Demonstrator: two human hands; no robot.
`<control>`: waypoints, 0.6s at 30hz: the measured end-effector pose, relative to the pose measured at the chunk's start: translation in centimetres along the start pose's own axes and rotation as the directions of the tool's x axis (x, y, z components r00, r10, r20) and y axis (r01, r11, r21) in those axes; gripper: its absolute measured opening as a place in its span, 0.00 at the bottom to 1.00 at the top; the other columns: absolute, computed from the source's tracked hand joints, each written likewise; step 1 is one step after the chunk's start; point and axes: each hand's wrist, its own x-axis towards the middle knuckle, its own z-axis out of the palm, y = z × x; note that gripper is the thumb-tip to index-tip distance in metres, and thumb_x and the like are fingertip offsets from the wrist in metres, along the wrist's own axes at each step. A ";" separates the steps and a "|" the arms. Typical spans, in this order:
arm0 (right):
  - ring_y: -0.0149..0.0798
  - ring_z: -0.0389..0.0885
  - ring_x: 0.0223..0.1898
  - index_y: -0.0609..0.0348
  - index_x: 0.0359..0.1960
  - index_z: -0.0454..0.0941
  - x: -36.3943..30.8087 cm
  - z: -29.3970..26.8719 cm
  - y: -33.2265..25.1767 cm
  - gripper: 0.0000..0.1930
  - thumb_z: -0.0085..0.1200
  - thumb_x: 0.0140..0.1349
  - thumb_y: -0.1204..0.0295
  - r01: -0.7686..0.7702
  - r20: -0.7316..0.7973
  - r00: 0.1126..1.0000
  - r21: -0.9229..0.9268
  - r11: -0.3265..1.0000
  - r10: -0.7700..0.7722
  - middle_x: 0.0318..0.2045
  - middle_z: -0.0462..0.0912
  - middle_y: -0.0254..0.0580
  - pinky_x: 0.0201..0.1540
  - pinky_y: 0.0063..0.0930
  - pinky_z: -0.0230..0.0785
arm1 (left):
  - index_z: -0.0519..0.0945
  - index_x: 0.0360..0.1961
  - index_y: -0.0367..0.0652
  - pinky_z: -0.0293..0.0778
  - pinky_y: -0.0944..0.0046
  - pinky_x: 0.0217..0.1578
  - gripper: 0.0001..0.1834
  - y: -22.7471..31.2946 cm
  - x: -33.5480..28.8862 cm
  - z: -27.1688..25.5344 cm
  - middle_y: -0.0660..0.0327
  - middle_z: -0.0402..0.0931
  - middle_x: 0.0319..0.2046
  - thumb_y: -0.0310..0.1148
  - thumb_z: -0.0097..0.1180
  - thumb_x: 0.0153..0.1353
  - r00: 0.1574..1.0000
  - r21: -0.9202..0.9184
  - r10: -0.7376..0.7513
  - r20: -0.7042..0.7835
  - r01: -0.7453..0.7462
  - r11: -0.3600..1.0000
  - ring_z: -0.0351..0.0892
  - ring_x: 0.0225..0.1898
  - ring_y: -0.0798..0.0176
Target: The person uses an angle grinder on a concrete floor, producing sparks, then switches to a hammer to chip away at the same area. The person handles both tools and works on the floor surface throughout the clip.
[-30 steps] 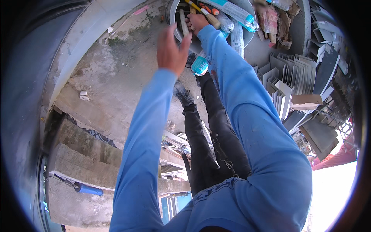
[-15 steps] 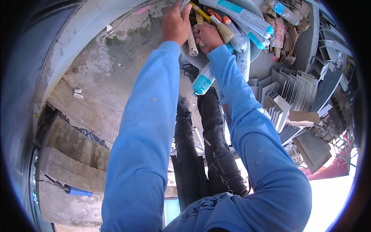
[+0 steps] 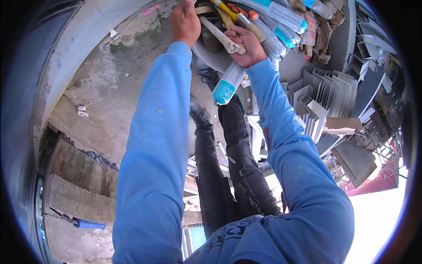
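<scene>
At the top of the view, a pale bucket holds several white-and-teal sealant sausages, a yellow-handled paintbrush and an orange-handled tool. My left hand is closed at the bucket's left rim; its fingertips are hidden. My right hand wraps its fingers round a worn wooden handle whose far end is hidden among the other tools. A second pale, stained handle slants across the bucket's mouth beside it. One sealant sausage sticks out below my right wrist.
Stacked grey angled panels stand to the right. Crumpled brown paper and a plastic bottle lie at the upper right. Concrete steps at lower left bear a blue cylindrical tool. My legs are below.
The bucket's mouth shows more between my hands, which are further apart. My left hand has shifted left and up, my right slightly right. The pale handle has swung to a slant.
</scene>
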 end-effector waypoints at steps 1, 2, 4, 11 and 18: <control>0.20 0.60 0.14 0.64 0.38 0.62 0.4 -0.1 0.3 0.07 0.38 0.67 0.71 -0.008 0.047 0.999 0.111 0.994 0.003 0.22 0.65 0.30 0.15 0.14 0.58 | 0.76 0.32 0.33 0.68 0.56 0.34 0.26 0.0 0.0 0.0 0.46 0.77 0.28 0.46 0.35 0.68 1.000 0.006 0.002 -0.011 -0.002 1.000 0.75 0.31 0.49; 0.21 0.60 0.14 0.63 0.36 0.63 1.1 -0.5 0.5 0.06 0.39 0.67 0.72 -0.021 0.092 0.996 0.221 0.975 0.001 0.21 0.65 0.30 0.14 0.15 0.57 | 0.76 0.32 0.33 0.68 0.56 0.33 0.26 0.1 -0.1 0.1 0.46 0.77 0.27 0.46 0.36 0.68 1.000 0.012 0.003 -0.022 -0.003 1.000 0.75 0.30 0.49; 0.24 0.60 0.15 0.64 0.34 0.64 2.1 0.4 1.3 0.06 0.38 0.66 0.72 -0.037 0.125 0.992 0.435 0.900 -0.020 0.19 0.64 0.31 0.14 0.17 0.55 | 0.77 0.32 0.33 0.68 0.55 0.33 0.26 0.8 -0.3 0.1 0.46 0.77 0.26 0.47 0.35 0.68 0.999 0.021 -0.017 -0.032 0.017 1.000 0.75 0.29 0.49; 0.21 0.60 0.14 0.56 0.34 0.64 5.9 0.9 4.2 0.04 0.40 0.66 0.70 0.083 0.161 0.965 0.557 0.826 -0.206 0.18 0.63 0.27 0.15 0.17 0.56 | 0.78 0.40 0.35 0.70 0.55 0.38 0.24 1.0 -0.5 -0.1 0.46 0.78 0.33 0.48 0.42 0.65 0.998 0.063 -0.034 -0.044 0.037 0.997 0.77 0.37 0.45; 0.23 0.61 0.14 0.66 0.43 0.64 3.3 0.8 3.8 0.13 0.38 0.68 0.67 -0.086 0.307 0.919 0.769 0.633 -0.248 0.20 0.64 0.30 0.14 0.16 0.56 | 0.78 0.33 0.34 0.68 0.51 0.34 0.27 0.3 -0.3 0.1 0.41 0.76 0.28 0.49 0.37 0.67 0.996 0.194 0.037 -0.083 -0.020 0.981 0.75 0.33 0.40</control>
